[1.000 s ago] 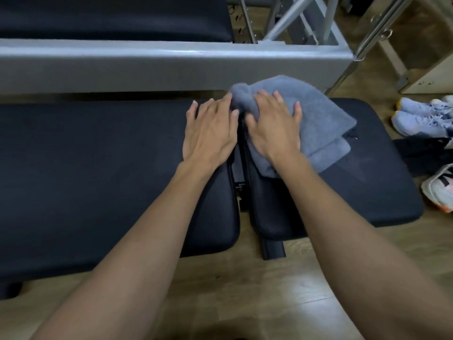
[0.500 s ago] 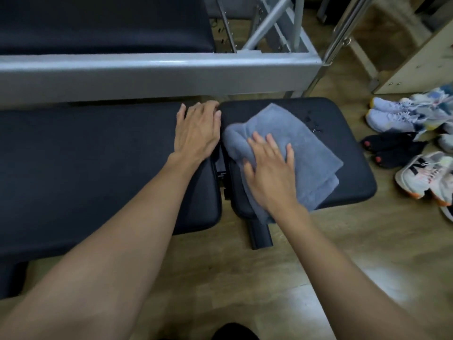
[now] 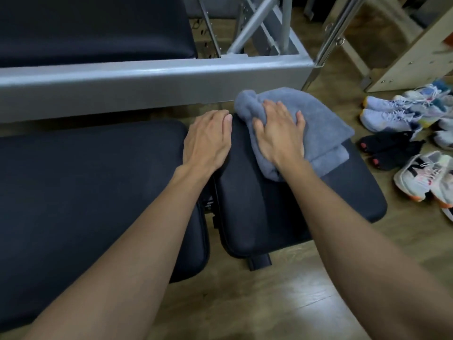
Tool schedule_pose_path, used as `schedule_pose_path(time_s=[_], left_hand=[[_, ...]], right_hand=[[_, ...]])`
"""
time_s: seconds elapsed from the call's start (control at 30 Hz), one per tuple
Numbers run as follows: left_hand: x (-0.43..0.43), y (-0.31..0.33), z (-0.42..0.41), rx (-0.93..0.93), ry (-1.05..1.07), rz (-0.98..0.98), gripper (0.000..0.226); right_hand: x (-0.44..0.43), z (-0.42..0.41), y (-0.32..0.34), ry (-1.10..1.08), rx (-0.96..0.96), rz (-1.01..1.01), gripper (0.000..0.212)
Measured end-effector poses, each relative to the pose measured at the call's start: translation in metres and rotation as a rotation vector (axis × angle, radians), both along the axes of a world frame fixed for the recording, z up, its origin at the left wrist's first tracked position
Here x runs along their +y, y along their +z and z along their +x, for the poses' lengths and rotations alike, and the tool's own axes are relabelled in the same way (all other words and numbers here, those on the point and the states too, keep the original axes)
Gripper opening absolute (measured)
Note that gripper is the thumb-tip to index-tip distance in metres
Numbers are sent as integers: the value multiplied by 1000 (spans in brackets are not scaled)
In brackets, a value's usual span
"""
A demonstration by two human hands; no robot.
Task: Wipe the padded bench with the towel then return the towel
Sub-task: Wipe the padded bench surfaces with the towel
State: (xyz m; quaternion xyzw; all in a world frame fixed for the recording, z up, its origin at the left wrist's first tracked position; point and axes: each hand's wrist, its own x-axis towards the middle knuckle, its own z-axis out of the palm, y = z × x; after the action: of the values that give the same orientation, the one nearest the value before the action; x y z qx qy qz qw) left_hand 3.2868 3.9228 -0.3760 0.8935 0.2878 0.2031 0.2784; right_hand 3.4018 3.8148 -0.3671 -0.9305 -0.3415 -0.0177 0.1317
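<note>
Flat right hand [image 3: 279,133] on towel [image 3: 326,123]

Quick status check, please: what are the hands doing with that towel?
Right hand flat on grey towel, pressing it on bench pad. Left hand open, braced at pad gap. Nothing in the way.

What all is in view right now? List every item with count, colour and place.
towel: 1, grey-blue, far end of the small pad
small bench pad: 1, black, centre-right
long bench pad: 1, black, left
metal frame: 1, silver-grey, beyond the pads
upper pad: 1, black, top left
shoes: several, white and black, floor at right
floor: wood-look, brown
left hand: flat, by the gap between the pads
right hand: pressing on towel
</note>
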Motion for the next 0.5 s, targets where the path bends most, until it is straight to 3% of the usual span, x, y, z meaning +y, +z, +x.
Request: schedule_pose_path(time_s=[0.13,0.5], left_hand=[[-6,-1,11,122,-25,16,42],[-48,15,15,244,-67,129,41]], right_hand=[[17,22,2,-41,22,11,29],[-128,-55,2,5,0,-30,60]])
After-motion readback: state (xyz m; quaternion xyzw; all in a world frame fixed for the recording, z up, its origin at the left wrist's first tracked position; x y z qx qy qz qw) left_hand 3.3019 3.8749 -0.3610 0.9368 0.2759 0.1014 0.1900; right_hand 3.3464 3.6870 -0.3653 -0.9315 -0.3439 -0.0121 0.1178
